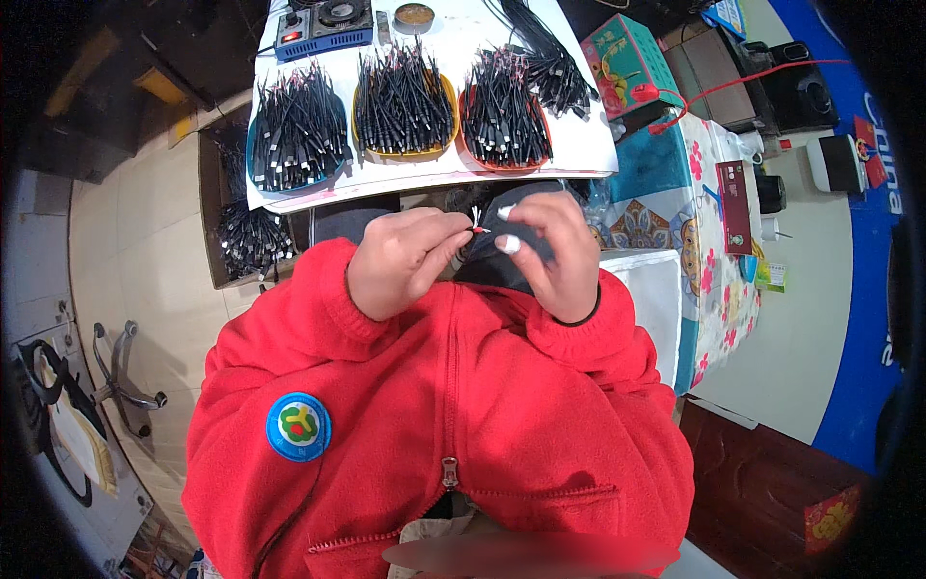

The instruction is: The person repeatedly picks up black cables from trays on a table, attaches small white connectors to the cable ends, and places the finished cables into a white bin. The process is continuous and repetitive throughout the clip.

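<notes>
In front of my chest, my left hand pinches a cable end between thumb and forefinger. Its thin red and white wires fan out past the fingertips, while the rest of the cable is hidden by the hand. My right hand is just to the right, with thumb and forefinger apart and nothing visible between them. White coverings sit on its thumb tip and forefinger tip. Beyond the hands, bundles of short black cables stand in a blue basket, a yellow basket and a red basket.
The baskets stand on a white table. Behind them are a blue device with a round top, a small round tin and loose black cables. A box of cables sits left; a green-and-pink carton stands right.
</notes>
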Action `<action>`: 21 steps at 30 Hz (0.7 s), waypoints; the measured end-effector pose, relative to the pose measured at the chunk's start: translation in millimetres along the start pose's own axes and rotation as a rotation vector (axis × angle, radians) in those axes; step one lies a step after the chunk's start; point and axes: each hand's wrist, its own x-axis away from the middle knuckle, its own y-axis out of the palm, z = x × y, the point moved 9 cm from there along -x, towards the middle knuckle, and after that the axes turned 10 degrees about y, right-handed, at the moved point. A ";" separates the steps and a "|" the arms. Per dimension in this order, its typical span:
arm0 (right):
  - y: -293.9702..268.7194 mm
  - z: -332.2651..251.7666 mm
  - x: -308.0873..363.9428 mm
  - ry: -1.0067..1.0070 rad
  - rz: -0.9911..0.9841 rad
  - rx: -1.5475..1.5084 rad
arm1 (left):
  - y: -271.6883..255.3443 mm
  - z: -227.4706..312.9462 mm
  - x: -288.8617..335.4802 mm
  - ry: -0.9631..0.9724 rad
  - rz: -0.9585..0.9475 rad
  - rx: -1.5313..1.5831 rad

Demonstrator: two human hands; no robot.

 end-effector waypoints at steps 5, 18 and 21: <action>7.8 -23.7 0.2 -0.282 0.071 0.158 | 6.0 -2.7 2.1 -0.016 -0.018 0.015; 14.8 8.0 -4.7 0.065 -0.227 -0.285 | 12.4 -23.1 12.7 -0.207 -0.086 0.449; 9.5 -21.4 -5.0 -0.190 -0.186 -0.118 | 20.0 -25.3 16.3 -0.306 -0.128 0.659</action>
